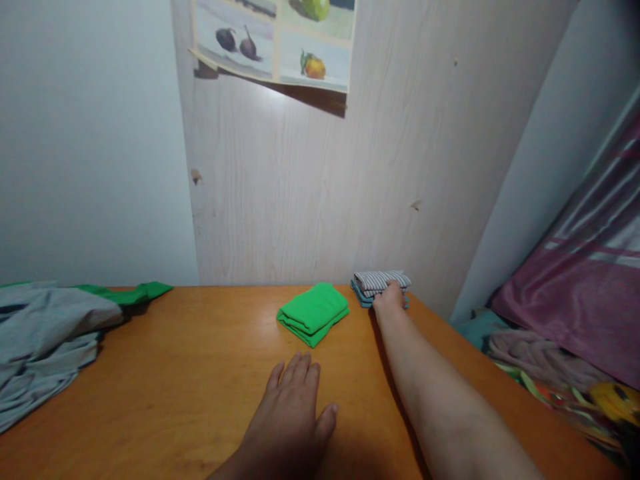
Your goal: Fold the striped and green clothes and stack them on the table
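Folded into a compact bundle, a bright green cloth (314,313) lies on the wooden table (200,373) near its back edge. To its right is a small stack, with a grey-and-white striped folded cloth (373,280) on top of a blue-grey folded cloth (361,297). My right hand (391,297) reaches out to this stack and is closed on the front of the striped cloth; its fingertips are partly hidden. My left hand (293,407) is open, palm down, just in front of the green cloth, holding nothing.
Loose grey fabric (55,333) with a green piece (137,293) lies at the table's left. A wall panel (310,200) with fruit pictures (300,47) rises behind. Beyond the right edge are a pink curtain (560,287) and a heap of soft things (540,360).
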A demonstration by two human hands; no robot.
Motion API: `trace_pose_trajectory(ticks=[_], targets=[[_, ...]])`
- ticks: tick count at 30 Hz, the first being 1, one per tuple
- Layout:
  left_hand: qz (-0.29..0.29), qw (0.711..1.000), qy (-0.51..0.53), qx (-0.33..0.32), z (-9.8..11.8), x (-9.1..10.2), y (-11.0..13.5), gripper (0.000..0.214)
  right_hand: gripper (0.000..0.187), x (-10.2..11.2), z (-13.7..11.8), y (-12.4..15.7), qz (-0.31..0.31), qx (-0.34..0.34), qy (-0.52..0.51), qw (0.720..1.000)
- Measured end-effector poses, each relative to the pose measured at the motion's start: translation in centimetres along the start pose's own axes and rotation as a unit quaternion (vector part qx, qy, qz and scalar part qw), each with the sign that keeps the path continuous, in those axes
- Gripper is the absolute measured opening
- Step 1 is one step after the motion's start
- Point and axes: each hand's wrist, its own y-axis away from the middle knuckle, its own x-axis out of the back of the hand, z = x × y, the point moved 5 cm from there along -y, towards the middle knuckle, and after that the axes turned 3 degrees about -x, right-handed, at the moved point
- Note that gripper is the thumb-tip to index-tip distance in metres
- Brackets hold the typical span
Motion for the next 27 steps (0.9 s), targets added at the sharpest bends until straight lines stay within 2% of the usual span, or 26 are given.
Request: trace_pose_trajectory(ticks=[3,6,18,21,27], targets=[[0.005,1.000,0.007,-0.003,0.0,0.1,-0.1,0.069,0.031,0.9,0.6,0.7,0.064,0.002,-0.014,0.998],[0.003,1.000,0.004,-0.002,0.0,0.0,-0.1,0.070,0.035,1.3,0.9,1.3,0.081,0.008,-0.015,0.997],[0.000,1.000,-0.025,-0.009,-0.3,-0.3,-0.3,0.070,0.037,-0.1,1.8,1.6,0.013,-0.009,-0.037,0.999],[-0.003,1.000,-0.024,-0.009,-0.3,-0.3,-0.3,0.071,0.037,0.1,1.6,1.3,-0.005,-0.021,-0.047,0.999],[-0.016,1.000,-0.021,-0.003,0.1,0.2,-0.2,0.072,0.025,1.6,0.4,0.3,-0.040,-0.035,-0.062,0.997]])
